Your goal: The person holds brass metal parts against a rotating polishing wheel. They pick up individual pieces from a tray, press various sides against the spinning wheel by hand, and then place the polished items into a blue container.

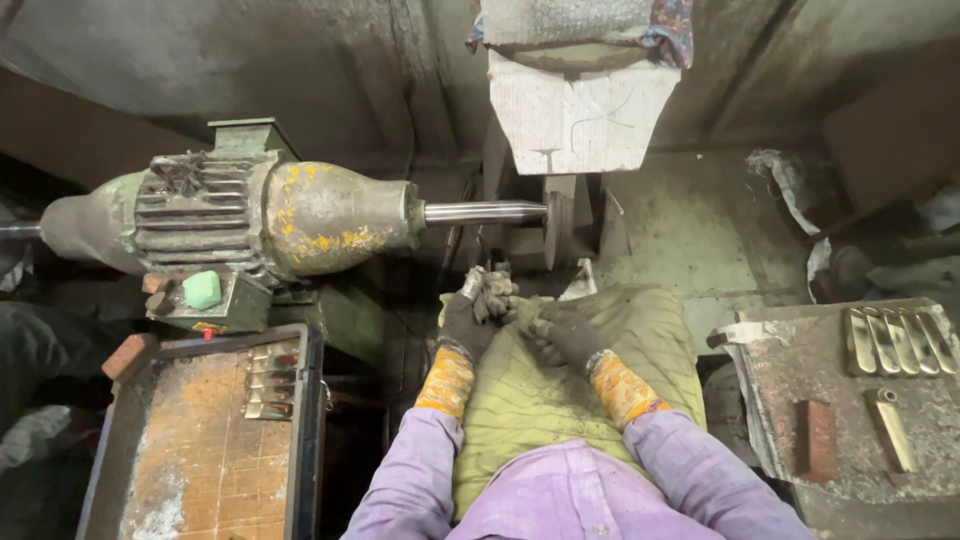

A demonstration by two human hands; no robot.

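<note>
On the green lap cloth [600, 350]: left hand [478, 308] and right hand [565, 335], both gloved, fingers curled together over a small piece, grip unclear. Polishing wheel [552, 228] just beyond; motor [240, 215] to the left.

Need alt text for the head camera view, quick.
Two dark-gloved hands, left hand and right hand, meet over a green quilted lap cloth, just below a small buffing wheel on a green-and-yellow motor's steel shaft. Brass handles lie in the left tray and on the right metal stand.

Gloved left hand [478, 308] & right hand [563, 335] meet over green cloth [640, 330] (lap); buffing motor [230, 220] left.
</note>
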